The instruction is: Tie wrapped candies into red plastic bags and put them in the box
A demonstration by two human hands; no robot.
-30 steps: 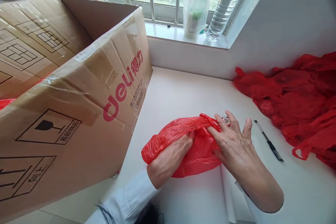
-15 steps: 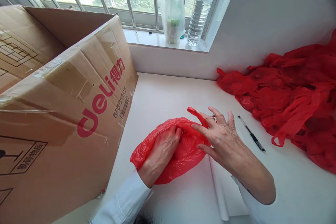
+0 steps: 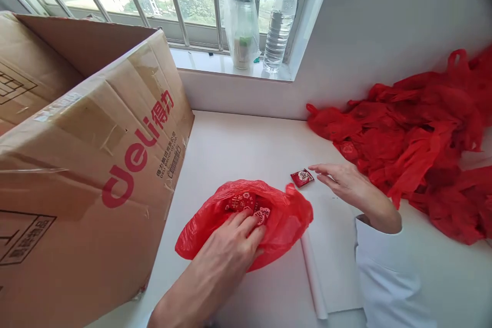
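Note:
A red plastic bag [image 3: 286, 215] lies on the white table with its mouth spread. My left hand [image 3: 234, 238] reaches into that mouth, its fingers slightly apart and touching small red packets [image 3: 246, 201] with white print inside. Its thumb is mostly hidden. To the right of the bag, a single red packet [image 3: 302, 178] with white characters rests on the table. My right hand [image 3: 342, 182] hovers just right of this packet, fingers stretched out and holding nothing.
A large cardboard box [image 3: 126, 128] stands at the left. Red plastic bags [image 3: 415, 128] are heaped against the wall at the right. A rolled-edge white sheet [image 3: 313, 277] lies in front. On the windowsill stand a water bottle [image 3: 279, 31] and a bagged jar [image 3: 243, 36].
My right hand has left the bag's edge and moved right, uncovering the single packet. The pen is now out of sight. My left hand's fingers have loosened, and packets show inside the bag.

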